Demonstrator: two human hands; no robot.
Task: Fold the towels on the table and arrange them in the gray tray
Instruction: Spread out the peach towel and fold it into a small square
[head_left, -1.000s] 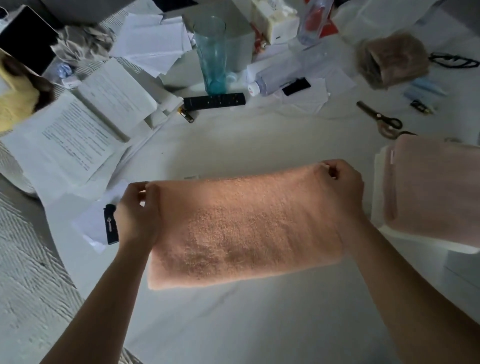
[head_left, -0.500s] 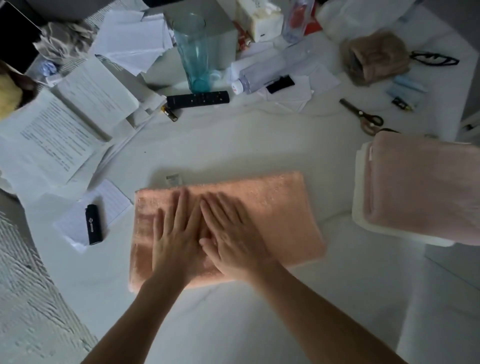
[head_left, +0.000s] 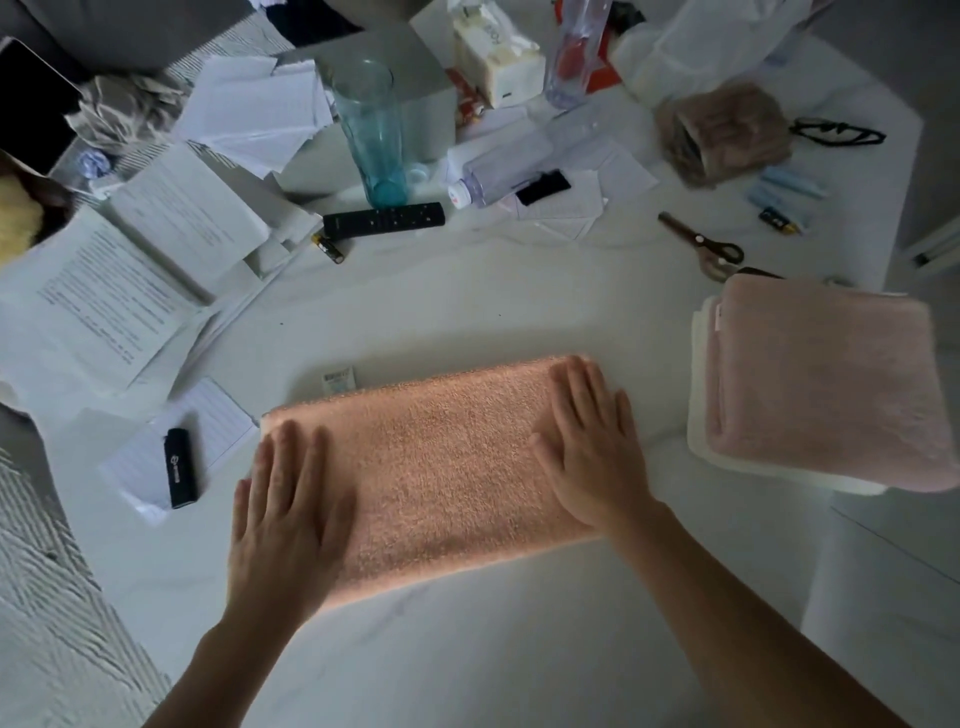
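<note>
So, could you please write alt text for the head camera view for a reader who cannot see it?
Two hands, left hand and right hand, press flat on the ends of a folded peach towel on a white table. Folded pink and white towels are stacked to the right; papers, a glass and scissors lie behind.

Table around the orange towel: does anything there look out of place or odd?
Yes. A clear plastic bottle lies on its side across papers behind the orange towel, and a loose battery lies beside the black remote.
</note>
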